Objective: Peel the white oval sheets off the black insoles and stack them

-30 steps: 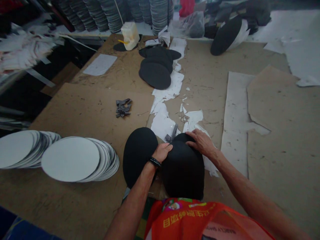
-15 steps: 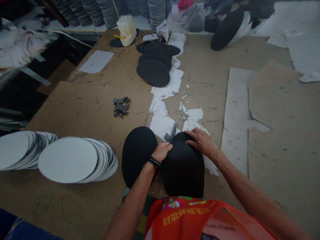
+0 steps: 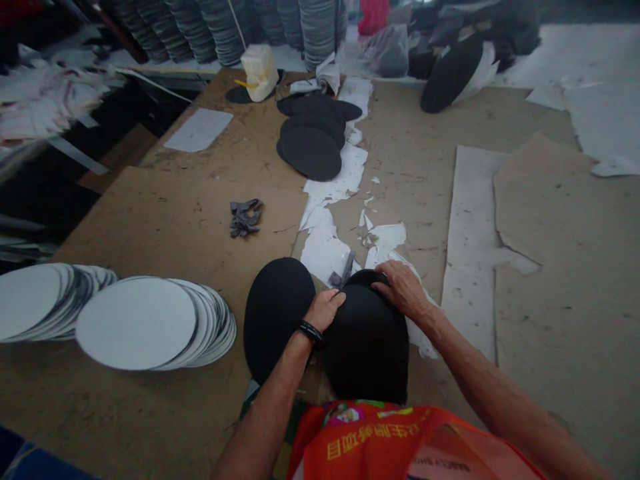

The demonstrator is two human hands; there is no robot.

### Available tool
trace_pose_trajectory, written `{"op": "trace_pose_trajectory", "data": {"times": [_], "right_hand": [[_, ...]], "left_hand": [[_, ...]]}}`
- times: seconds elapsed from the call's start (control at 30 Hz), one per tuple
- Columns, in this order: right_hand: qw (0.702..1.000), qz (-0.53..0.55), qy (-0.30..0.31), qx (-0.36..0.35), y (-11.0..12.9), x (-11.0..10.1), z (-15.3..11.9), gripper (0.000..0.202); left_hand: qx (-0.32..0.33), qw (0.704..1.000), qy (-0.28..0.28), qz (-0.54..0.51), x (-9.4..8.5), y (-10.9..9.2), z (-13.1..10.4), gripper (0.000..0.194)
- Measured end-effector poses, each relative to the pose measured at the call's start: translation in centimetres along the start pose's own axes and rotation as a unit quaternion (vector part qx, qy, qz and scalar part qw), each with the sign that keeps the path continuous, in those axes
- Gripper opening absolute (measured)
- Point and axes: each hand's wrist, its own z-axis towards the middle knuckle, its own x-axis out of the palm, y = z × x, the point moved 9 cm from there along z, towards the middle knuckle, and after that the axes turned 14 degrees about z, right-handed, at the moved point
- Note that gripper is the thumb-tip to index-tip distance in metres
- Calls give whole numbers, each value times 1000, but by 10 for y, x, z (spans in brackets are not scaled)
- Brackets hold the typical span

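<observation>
Close in front of my body is a black oval panel [image 3: 367, 347]. My left hand [image 3: 325, 308] pinches its upper left edge, thumb on top and the other fingers hidden. Partly behind this panel's top edge shows another dark panel [image 3: 364, 277]. My right hand [image 3: 403, 288] has its fingers curled over that rear panel's upper right side; I cannot make out how its fingertips meet the edge. A separate black oval panel [image 3: 277, 317] lies on the table left of my left hand, partly under the wrist.
White-faced oval panels [image 3: 137, 323] are stacked at the left. Farther off lie more black ovals [image 3: 313, 152], a white plastic jug [image 3: 259, 72] and a crumpled grey scrap [image 3: 245, 217]. Torn white paper [image 3: 325, 250] runs up the table's middle. A pale sheet [image 3: 470, 247] lies right.
The view has tilted slightly upward. My right hand has shifted a little on the rear panel, and more of a gap shows between the two panels. My left hand keeps its pinch.
</observation>
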Motion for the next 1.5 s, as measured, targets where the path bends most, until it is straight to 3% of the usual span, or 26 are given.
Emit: {"op": "trace_pose_trajectory", "data": {"times": [0.1,0.23,0.37,0.43,0.6,0.73,0.83,1.0,1.17,1.5], "right_hand": [[996,81,-20,18,2,-9,-2,14],[981,186,-43,39,8,-23,-9,22],[959,271,-58,57,24,-36,-23,25],[941,327,-55,67,35,-39,-31,22],[904,421,-2,78,56,-34,-41,25],[879,464,59,87,60,-18,-40,30],[852,499,88,133,51,-1,-41,35],[765,598,83,226,28,27,-56,37],[713,653,78,243,30,29,-64,31],[656,695,119,272,53,28,-77,27]], "left_hand": [[34,999,-30,10,-6,-12,-13,26],[78,994,-71,19,-10,-24,-42,23],[173,963,-191,86,-22,-46,-78,12],[202,947,-223,113,-22,-55,-92,9],[218,959,-160,87,-9,-68,-100,9],[199,964,-154,90,-9,-72,-99,8],[153,972,-163,76,-13,-63,-89,11],[94,988,-121,-33,-13,-41,-64,16],[51,989,-71,-119,-7,-32,-58,18],[172,978,-89,-76,-19,-31,-86,14]]}}
